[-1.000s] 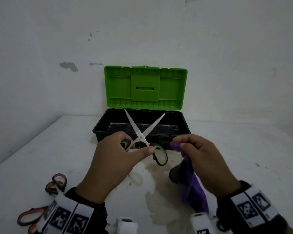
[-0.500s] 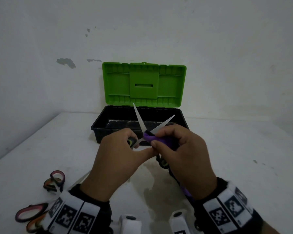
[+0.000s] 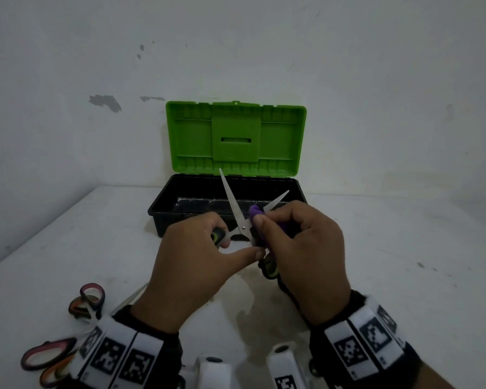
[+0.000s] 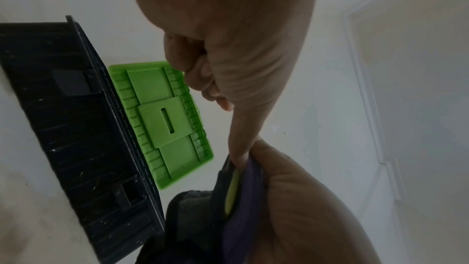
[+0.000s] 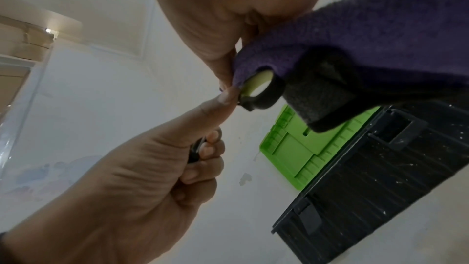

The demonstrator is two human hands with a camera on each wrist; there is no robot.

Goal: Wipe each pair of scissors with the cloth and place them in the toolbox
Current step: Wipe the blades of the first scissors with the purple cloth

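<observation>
A pair of scissors (image 3: 232,203) with black and lime handles is held up in front of the toolbox (image 3: 166,204), blades spread open and pointing up. My left hand (image 3: 208,248) grips its handles, fingers curled round one loop and thumb stretched toward the other loop (image 5: 259,89). My right hand (image 3: 295,234) pinches a purple cloth (image 3: 257,213) round the right blade near the pivot. The cloth (image 5: 380,33) hangs down below that hand. The toolbox is black with its green lid (image 3: 235,137) standing open against the wall.
More scissors with red, orange and pink handles (image 3: 89,300) (image 3: 47,357) lie on the white table (image 3: 404,276) at the near left, beside my left wrist. The wall stands right behind the toolbox. A damp stain (image 3: 250,318) marks the table under my hands.
My right hand came in from the right with the cloth and closed it on the right blade, then slid a little up it. The left hand kept hold of the scissors.
</observation>
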